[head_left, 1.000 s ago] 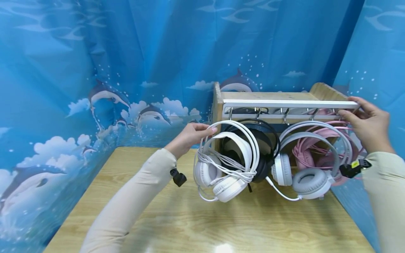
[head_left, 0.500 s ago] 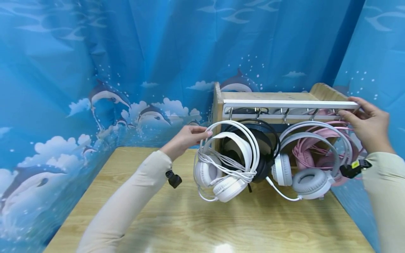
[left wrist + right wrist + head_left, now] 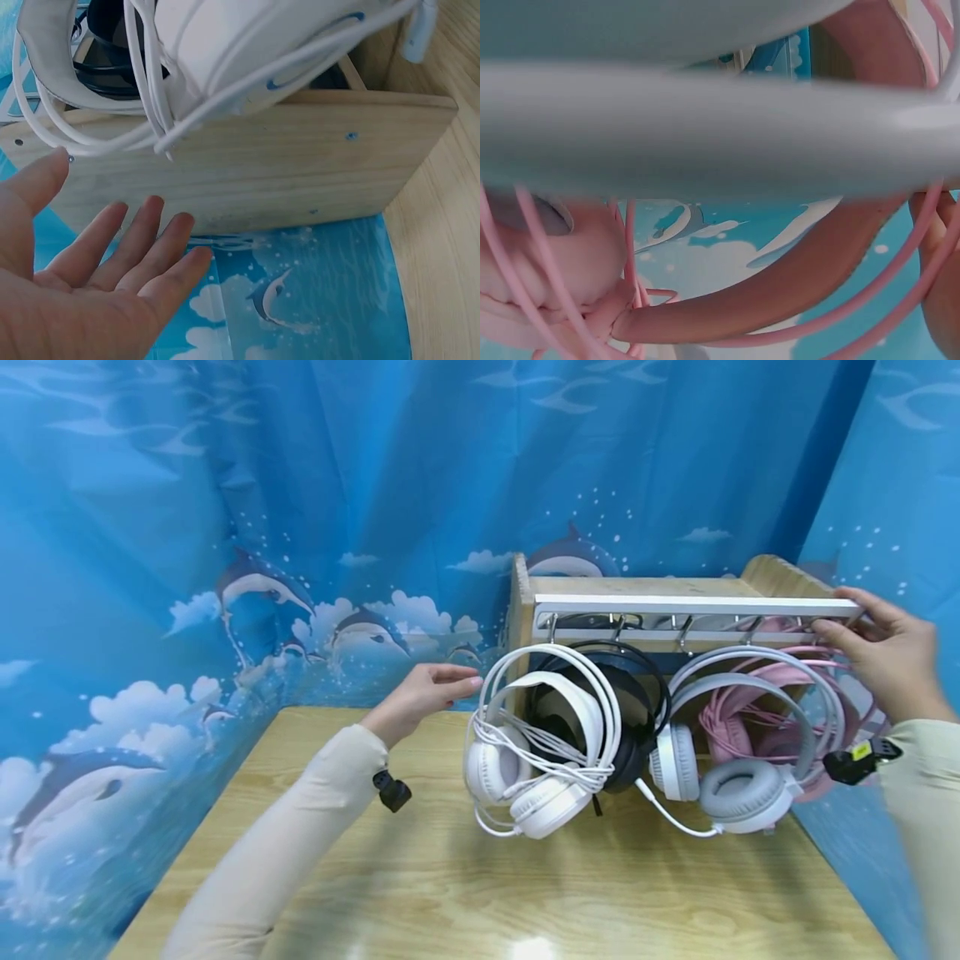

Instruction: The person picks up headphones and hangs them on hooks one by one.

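Observation:
My left hand (image 3: pixel 420 697) is beside white headphones (image 3: pixel 551 808) on the left of a wooden hook rack (image 3: pixel 645 587). Its thumb and fingers stand apart with nothing between them; the left wrist view shows the fingers (image 3: pixel 142 255) spread. Those headphones hang at the rack's left end, their white cable wound around the headband. My right hand (image 3: pixel 896 652) grips the rack's right end, thumb in front and a finger on top. Black headphones (image 3: pixel 622 768) hang partly hidden behind the white ones. White headphones with grey pads (image 3: pixel 742 793) hang to the right, in front of pink headphones (image 3: pixel 723 735).
The rack stands on a wood-grain table (image 3: pixel 450 893), toward its back right. Metal hooks (image 3: pixel 684 631) line the rack's front rail. A blue dolphin-print curtain (image 3: pixel 375 485) hangs behind and around the table.
My left hand has let go of the white headphones and moved left, away from the headband. The headphones stay hanging. My right hand keeps its grip on the rack; the view shifts slightly.

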Tool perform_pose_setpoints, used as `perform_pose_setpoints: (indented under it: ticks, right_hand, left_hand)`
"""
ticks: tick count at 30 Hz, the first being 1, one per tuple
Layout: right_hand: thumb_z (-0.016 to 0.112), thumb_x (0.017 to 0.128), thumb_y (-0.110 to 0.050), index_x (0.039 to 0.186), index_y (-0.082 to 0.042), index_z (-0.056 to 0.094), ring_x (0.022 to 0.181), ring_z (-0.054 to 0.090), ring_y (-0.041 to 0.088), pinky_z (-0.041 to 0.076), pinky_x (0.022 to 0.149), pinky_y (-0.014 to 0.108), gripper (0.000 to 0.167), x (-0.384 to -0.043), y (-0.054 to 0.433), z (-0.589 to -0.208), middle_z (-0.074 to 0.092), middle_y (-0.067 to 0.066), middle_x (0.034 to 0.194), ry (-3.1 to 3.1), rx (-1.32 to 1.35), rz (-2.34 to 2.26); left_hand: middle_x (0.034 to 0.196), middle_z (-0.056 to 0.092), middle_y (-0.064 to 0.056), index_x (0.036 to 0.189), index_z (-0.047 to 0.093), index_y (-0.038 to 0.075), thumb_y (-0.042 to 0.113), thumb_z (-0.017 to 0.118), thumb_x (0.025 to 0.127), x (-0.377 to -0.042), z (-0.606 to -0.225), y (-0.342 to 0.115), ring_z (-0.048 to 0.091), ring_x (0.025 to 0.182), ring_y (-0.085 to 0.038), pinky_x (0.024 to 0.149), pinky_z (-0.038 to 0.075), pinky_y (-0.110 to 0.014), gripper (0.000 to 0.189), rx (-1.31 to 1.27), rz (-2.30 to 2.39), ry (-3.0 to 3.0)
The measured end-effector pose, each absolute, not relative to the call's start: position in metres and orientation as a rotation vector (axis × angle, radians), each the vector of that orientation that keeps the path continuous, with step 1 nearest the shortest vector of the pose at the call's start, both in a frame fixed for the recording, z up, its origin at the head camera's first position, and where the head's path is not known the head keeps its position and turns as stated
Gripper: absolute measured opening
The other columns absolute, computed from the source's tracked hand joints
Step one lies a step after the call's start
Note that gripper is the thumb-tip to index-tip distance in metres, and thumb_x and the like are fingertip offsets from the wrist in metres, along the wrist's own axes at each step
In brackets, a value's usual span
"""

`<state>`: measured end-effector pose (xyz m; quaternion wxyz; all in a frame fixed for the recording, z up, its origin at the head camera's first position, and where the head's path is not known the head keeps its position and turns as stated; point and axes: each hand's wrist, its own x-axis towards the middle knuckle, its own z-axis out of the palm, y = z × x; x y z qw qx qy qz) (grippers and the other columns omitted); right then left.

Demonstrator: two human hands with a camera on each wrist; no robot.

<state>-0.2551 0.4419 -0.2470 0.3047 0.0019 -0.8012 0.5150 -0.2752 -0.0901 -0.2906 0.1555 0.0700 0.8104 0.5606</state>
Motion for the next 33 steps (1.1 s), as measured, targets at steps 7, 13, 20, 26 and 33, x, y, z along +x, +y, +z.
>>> perform_pose_setpoints:
  ticks: [7, 13, 20, 26, 33]
  right_hand:
    - [0.064, 0.091, -0.016, 0.137, -0.020, 0.055, 0.074, 0.056, -0.014, 0.047, 0.059, 0.003, 0.047, -0.251, 0.445, -0.242, 0.056, -0.023, 0.090, -2.253, -0.034, 1.274]
    - [0.065, 0.092, -0.018, 0.139, -0.020, 0.053, 0.074, 0.053, -0.020, 0.044, 0.058, 0.001, 0.049, -0.250, 0.452, -0.238, 0.055, -0.028, 0.085, -2.319, -0.037, 1.214]
    - [0.064, 0.092, -0.021, 0.141, -0.017, 0.050, 0.073, 0.050, -0.024, 0.041, 0.058, -0.001, 0.051, -0.246, 0.455, -0.234, 0.053, -0.032, 0.082, -2.356, -0.012, 1.136]
    - [0.055, 0.097, -0.036, 0.146, -0.011, 0.041, 0.075, 0.042, -0.021, 0.034, 0.058, -0.002, 0.057, -0.242, 0.454, -0.230, 0.051, -0.032, 0.092, -2.463, -0.079, 0.936]
    - [0.046, 0.099, -0.043, 0.151, -0.006, 0.027, 0.088, 0.046, 0.013, 0.040, 0.058, 0.018, 0.067, -0.234, 0.443, -0.218, 0.035, 0.033, 0.144, -2.621, -0.100, 0.728]
  left_hand:
    - [0.137, 0.054, -0.004, 0.134, 0.056, 0.016, 0.038, 0.066, 0.091, -0.273, -0.294, -0.100, 0.048, 0.128, -0.024, 0.107, 0.039, -0.042, 0.050, 0.196, 1.588, 2.345]
    - [0.136, 0.055, -0.004, 0.134, 0.056, 0.017, 0.040, 0.066, 0.090, -0.273, -0.299, -0.106, 0.048, 0.128, -0.024, 0.109, 0.037, -0.043, 0.051, 0.177, 1.555, 2.359]
    - [0.138, 0.053, -0.004, 0.135, 0.055, 0.019, 0.042, 0.066, 0.090, -0.273, -0.303, -0.113, 0.046, 0.129, -0.026, 0.109, 0.036, -0.048, 0.052, 0.172, 1.494, 2.411]
    - [0.139, 0.053, -0.006, 0.136, 0.053, 0.018, 0.041, 0.066, 0.090, -0.270, -0.300, -0.123, 0.047, 0.130, -0.028, 0.107, 0.036, -0.052, 0.054, 0.209, 1.444, 2.501]
    - [0.145, 0.047, -0.009, 0.139, 0.051, 0.016, 0.047, 0.066, 0.088, -0.265, -0.291, -0.145, 0.040, 0.135, -0.033, 0.105, 0.038, -0.055, 0.061, 0.437, 1.107, 2.776]
